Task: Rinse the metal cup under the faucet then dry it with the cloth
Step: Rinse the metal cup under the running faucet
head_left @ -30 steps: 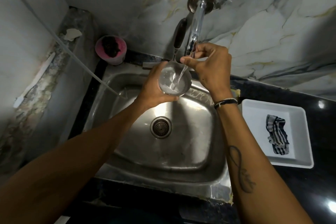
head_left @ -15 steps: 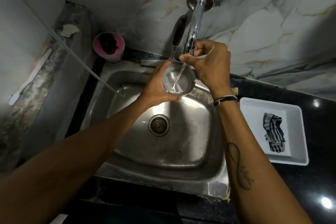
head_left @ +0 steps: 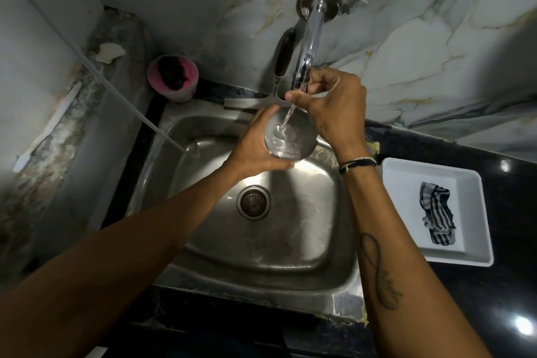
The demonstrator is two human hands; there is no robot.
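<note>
My left hand [head_left: 255, 148] grips the metal cup [head_left: 293, 144] from its left side and holds it mouth-up over the sink, just under the chrome faucet [head_left: 308, 46]. A thin stream of water [head_left: 287, 118] runs from the spout into the cup, which holds some water. My right hand [head_left: 334, 104] pinches the tip of the faucet spout with thumb and fingers, directly above the cup's rim. The striped dark-and-white cloth [head_left: 436, 213] lies crumpled in a white tray [head_left: 470, 183] on the counter to the right.
Below the cup is the steel sink [head_left: 305, 227] with its drain [head_left: 253, 203]. A squeegee [head_left: 279, 78] leans on the wall behind it. A pink cup [head_left: 173, 78] stands at the back left. A thin tube [head_left: 116, 84] slopes into the sink. Black counter [head_left: 517, 241] lies right.
Both hands and the cup keep nearly the same place under the running water; the cup sits a touch closer to the spout. Mostly the camera view shifted.
</note>
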